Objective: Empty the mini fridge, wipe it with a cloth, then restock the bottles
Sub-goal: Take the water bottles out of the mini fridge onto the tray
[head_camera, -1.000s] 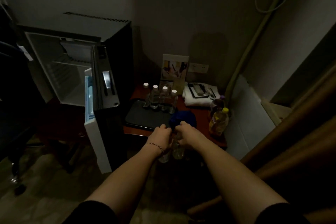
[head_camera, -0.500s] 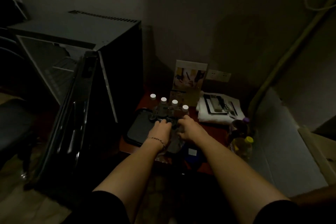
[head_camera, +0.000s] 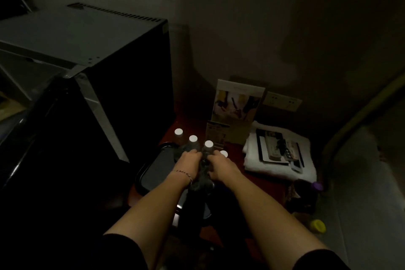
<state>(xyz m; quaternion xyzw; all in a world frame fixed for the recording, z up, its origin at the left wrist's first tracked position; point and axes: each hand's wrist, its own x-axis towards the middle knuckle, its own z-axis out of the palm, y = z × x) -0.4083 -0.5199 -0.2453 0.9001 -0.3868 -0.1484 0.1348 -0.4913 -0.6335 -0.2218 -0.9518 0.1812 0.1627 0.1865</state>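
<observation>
The head view, the only one I have, looks down into a very dim corner. My left hand point(head_camera: 189, 161) and right hand point(head_camera: 220, 163) are close together over a low reddish bench point(head_camera: 271, 184). Both seem to be clutching a dark grey cloth point(head_camera: 202, 176), which bunches between them and hangs down past my wrists. In this light I cannot make out each finger.

Just beyond my knuckles stand four small bottles point(head_camera: 193, 141) with white caps, in a slanting row on the bench; the nearest cap is partly hidden by my right hand. A dark tray point(head_camera: 153, 169) lies under and left of my left hand.

The mini fridge point(head_camera: 92, 55) fills the left side, a black box with a grey top. Its door point(head_camera: 43, 138) hangs open towards me, and from this angle I cannot see inside.

To the right lies a folded white towel point(head_camera: 278, 160) carrying remote controls, with a printed card point(head_camera: 237, 103) propped upright behind it and a wall socket point(head_camera: 281, 101) beside that. Two darker bottles, with a purple cap point(head_camera: 317, 186) and a yellow cap point(head_camera: 317, 226), are at the bench's right edge.

I judge the bottles are out and wiping comes next. To do it well I should fold the cloth into a flat pad, keep it clear of the row of bottles, and turn left to the fridge without brushing them.
</observation>
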